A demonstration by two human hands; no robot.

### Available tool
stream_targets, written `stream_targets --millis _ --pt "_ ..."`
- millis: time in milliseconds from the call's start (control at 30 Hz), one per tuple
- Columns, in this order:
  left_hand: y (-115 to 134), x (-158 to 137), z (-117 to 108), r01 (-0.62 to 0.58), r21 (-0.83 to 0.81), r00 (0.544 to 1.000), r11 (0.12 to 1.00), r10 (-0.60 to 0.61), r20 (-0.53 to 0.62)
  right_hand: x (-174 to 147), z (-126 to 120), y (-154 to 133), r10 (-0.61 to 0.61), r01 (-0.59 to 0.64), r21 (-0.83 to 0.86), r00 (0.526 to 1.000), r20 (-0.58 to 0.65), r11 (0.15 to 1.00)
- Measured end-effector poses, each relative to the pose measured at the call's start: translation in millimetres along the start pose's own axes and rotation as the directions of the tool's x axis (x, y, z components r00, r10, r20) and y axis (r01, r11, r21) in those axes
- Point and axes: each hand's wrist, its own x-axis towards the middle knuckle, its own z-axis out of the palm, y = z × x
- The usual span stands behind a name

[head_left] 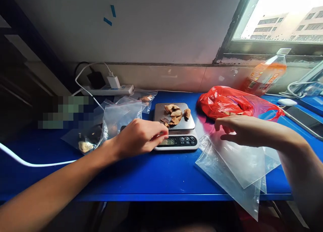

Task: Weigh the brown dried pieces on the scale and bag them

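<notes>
A digital kitchen scale [181, 147] stands on the blue table, with several dried brown, shell-like pieces [176, 113] on its metal plate. My left hand [141, 136] is at the plate's front left corner, thumb and fingers pinched together. It partly covers the lit display, and whatever the fingertips hold cannot be made out. My right hand [242, 129] hovers palm down in front of a red plastic bag [219, 99], thumb and fingers apart, holding nothing visible. More brown pieces show at the bag's mouth. Flat clear zip bags [239, 164] lie beneath this hand.
Filled clear bags [122, 116] lie on the left near a power strip [126, 89] with a white charger and cables. An orange-labelled bottle [267, 74] leans by the window. A phone [305, 121] lies far right. Some clear bags overhang the table's front edge [186, 197].
</notes>
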Motion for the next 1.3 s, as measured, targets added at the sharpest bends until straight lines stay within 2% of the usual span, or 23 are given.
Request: stream_targets --millis 67,133,233,300,400,467,567,633,733,833,867,933,1033,1100,1133,1167,1233,1300 --pt "0.0 -0.2 -1.1 0.029 -0.008 0.999 1.0 -0.029 -0.018 5.5 2.8 -7.5 -0.024 0.037 -0.062 0.98 0.198 0.997" --pt "-1.6 -0.3 -2.1 0.072 -0.017 0.997 0.997 -0.073 -0.025 9.5 1.9 -12.4 -0.032 0.05 -0.077 0.975 0.219 0.996" --pt "-2.7 -0.4 -2.8 0.092 -0.02 0.995 0.996 -0.092 -0.028 10.8 -8.2 -14.7 -0.129 0.129 0.006 0.986 0.106 0.992" --pt "-1.3 -0.2 -2.7 0.089 -0.031 0.995 0.996 -0.09 -0.035 9.7 -18.0 -16.5 -0.168 0.171 0.106 0.985 -0.044 0.979" --pt "3.1 0.4 -2.6 0.131 -0.121 0.989 0.984 -0.139 -0.059 8.3 -27.2 -23.6 -0.103 0.18 0.268 0.955 -0.278 0.946" --pt "6.5 0.5 -2.7 0.182 -0.223 0.978 0.958 -0.2 -0.064 8.8 -25.2 -31.1 -0.037 0.181 0.365 0.929 -0.368 0.913" --pt "11.4 0.0 -3.3 0.237 -0.398 0.96 0.886 -0.276 -0.045 11.9 -12.3 -44.5 0.023 0.184 0.459 0.912 -0.409 0.869" --pt "15.0 -0.1 -3.7 0.256 -0.506 0.948 0.824 -0.315 -0.033 14.2 -2.6 -53.8 0.058 0.165 0.524 0.922 -0.383 0.836" --pt "19.7 1.7 -4.3 0.316 -0.555 0.922 0.769 -0.386 -0.011 15.3 5.5 -65.5 0.091 0.144 0.591 0.932 -0.35 0.794" --pt "19.2 5.6 -5.9 0.375 -0.591 0.892 0.715 -0.453 0.018 12.7 4.4 -71.3 0.081 0.164 0.557 0.918 -0.388 0.814" --pt "17.1 7.1 -6.9 0.37 -0.634 0.879 0.679 -0.476 0.003 11.4 2.7 -71.8 0.079 0.168 0.555 0.916 -0.393 0.815" --pt "10.3 10.2 -9.7 0.297 -0.743 0.839 0.6 -0.535 -0.096 9.3 -1.0 -71.3 0.099 0.164 0.594 0.918 -0.384 0.787" --pt "-0.6 13.5 -13.9 0.162 -0.848 0.723 0.505 -0.645 -0.245 10.0 -2.9 -69.6 0.163 0.164 0.736 0.922 -0.351 0.657" --pt "-4.5 13.4 -14.7 0.126 -0.868 0.675 0.481 -0.682 -0.28 13.1 -0.5 -69.6 0.213 0.166 0.828 0.923 -0.322 0.535" --pt "-5.2 12.5 -14.5 0.121 -0.868 0.677 0.481 -0.679 -0.282 14.9 1.3 -70.1 0.241 0.165 0.863 0.92 -0.309 0.477" --pt "-5.2 10.8 -14.2 0.112 -0.866 0.705 0.487 -0.653 -0.276 16.7 3.1 -70.7 0.268 0.159 0.887 0.917 -0.296 0.434" --pt "-4.3 6.4 -14.5 0.101 -0.867 0.804 0.488 -0.554 -0.217 19.4 5.5 -71.7 0.313 0.152 0.904 0.904 -0.29 0.398" --pt "-3.1 1.9 -17.7 0.139 -0.882 0.907 0.45 -0.415 -0.068 20.3 4.7 -71.4 0.338 0.153 0.901 0.891 -0.303 0.406"
